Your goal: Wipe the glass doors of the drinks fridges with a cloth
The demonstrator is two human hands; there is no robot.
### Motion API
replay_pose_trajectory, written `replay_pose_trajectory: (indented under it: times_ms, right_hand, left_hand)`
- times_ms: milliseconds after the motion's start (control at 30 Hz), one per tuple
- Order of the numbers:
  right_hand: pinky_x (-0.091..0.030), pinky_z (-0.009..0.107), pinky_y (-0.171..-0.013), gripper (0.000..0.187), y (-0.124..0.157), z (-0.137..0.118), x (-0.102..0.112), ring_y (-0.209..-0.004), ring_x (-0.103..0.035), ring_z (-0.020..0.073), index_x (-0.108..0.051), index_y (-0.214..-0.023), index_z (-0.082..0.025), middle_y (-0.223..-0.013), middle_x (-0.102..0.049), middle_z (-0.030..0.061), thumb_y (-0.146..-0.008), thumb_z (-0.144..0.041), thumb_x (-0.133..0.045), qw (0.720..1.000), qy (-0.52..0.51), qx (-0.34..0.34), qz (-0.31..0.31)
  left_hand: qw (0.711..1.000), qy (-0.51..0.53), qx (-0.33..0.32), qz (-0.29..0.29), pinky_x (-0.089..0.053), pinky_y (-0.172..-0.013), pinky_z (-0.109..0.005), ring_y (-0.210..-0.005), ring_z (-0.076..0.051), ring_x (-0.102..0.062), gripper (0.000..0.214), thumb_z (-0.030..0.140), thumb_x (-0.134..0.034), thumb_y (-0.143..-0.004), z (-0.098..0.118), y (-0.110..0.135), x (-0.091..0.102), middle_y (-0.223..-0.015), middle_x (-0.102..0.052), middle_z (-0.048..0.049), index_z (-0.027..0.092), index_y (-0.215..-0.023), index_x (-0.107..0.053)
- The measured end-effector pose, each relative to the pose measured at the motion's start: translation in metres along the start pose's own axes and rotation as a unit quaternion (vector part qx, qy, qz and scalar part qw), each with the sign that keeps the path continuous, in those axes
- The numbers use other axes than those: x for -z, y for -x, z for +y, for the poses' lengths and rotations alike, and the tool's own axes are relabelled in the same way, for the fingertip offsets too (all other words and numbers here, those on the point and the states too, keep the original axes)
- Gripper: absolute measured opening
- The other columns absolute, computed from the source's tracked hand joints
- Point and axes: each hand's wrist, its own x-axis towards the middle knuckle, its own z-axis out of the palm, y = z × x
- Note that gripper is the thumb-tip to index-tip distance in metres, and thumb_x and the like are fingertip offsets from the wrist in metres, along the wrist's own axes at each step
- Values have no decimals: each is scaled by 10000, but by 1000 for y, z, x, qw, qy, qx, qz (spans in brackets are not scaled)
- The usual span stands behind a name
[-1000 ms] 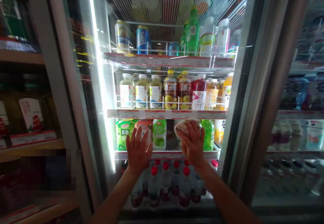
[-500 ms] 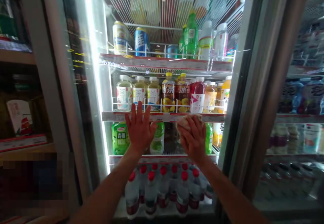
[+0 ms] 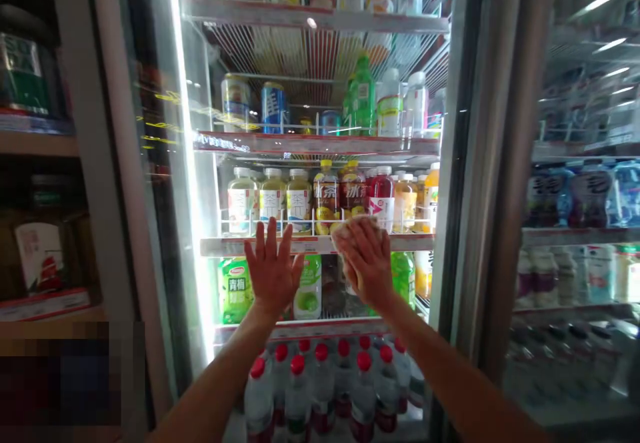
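Observation:
A glass-fronted drinks fridge fills the middle of the view. My left hand (image 3: 273, 269) lies flat with fingers spread against the glass, in front of the shelf edge (image 3: 310, 245). To its right, my right hand (image 3: 367, 259) presses a pale, crumpled cloth (image 3: 343, 233) to the glass with the fingers over it. Behind the hands, seen through the glass, are a green bottle (image 3: 235, 289), a light green bottle (image 3: 307, 289) and, one shelf up, brown tea bottles with yellow caps (image 3: 326, 196). Part of the cloth is hidden under the right hand.
Red-capped water bottles (image 3: 297, 389) stand at the fridge bottom. A metal door frame (image 3: 500, 196) runs down the right side, with another drinks fridge beyond. Shelves with jars and bottles (image 3: 40, 249) are on the left. A blurred-out patch covers the lower left.
The camera view has tilted up and shifted slightly right. My right hand and the cloth have moved a little left and up across the glass. The left hand stays nearly in place.

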Motion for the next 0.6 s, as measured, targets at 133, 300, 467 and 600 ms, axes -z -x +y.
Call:
replay_pose_trajectory:
  times_ms: [133,300,467,600]
  right_hand:
    - [-234,540,-1056,495,-8,53,13,-1346,-269,276,-409,-1339,-258,-1444,-328,99,-844,-264,-441,988,54,-124,78]
    - [-282,543,-1033,480,-39,75,13,-1318,-300,286,-422,-1327,-181,-1399,-362,152,-857,-275,-394,967,71,-184,160]
    - [-244,476,-1086,374,-46,18,-1,-1354,-255,226,-528,-1213,-286,-1394,-388,57,-855,-230,-436,999,25,36,10]
    - [-272,516,-1046,387,-55,61,10,-1330,-293,270,-518,-1235,-259,-1390,-391,92,-857,-253,-435,995,62,-55,62]
  left_hand:
    - [1000,-2,-8,-4,-79,-1131,-460,-1401,-251,-107,633,377,-485,-874,-2,1,1,-1502,-196,-106,218,-1429,-227]
    - [1000,-3,0,-11,-90,-1123,-495,-1398,-275,-108,624,365,-483,-872,-1,3,-1,-1492,-221,-132,203,-1425,-243]
    - [1000,-3,-3,-13,-131,-1114,-501,-1392,-275,-153,559,366,-482,-866,-4,2,5,-1465,-292,-136,209,-1382,-338]
    - [1000,2,-19,-3,-157,-1118,-470,-1379,-258,-209,486,323,-490,-857,-24,-22,11,-1436,-358,-113,225,-1328,-422]
